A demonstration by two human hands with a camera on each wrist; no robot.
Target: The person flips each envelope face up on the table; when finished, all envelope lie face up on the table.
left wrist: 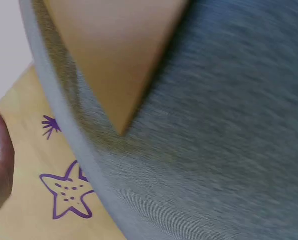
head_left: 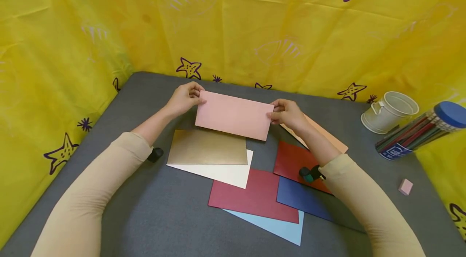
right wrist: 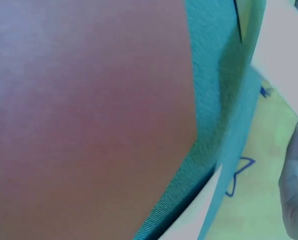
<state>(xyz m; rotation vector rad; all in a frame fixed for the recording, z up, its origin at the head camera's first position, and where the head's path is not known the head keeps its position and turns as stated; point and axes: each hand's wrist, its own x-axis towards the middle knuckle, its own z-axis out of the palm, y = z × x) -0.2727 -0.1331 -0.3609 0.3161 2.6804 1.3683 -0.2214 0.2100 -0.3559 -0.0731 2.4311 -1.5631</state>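
Both hands hold a long pink envelope [head_left: 234, 115] up over the back of the table, its plain face toward me. My left hand [head_left: 185, 97] pinches its left end near the upper corner, thumb in front. At the opposite end, my right hand [head_left: 289, 114] grips the upper right corner between thumb and fingers. Just below lies a gold envelope [head_left: 207, 150] overlapping a white one [head_left: 233, 174]. Nearer me a crimson envelope [head_left: 255, 194] covers part of a light blue one [head_left: 282, 229]. Under my right forearm are red [head_left: 289, 160], dark blue [head_left: 303, 197] and peach [head_left: 329, 135] envelopes.
At the right stand a white metal cup [head_left: 376, 119] and a clear tub of pencils [head_left: 405, 133] with a blue lid. A small pink eraser [head_left: 405, 187] lies nearer. Yellow patterned cloth [head_left: 233, 38] hangs around the grey table [head_left: 145, 204].
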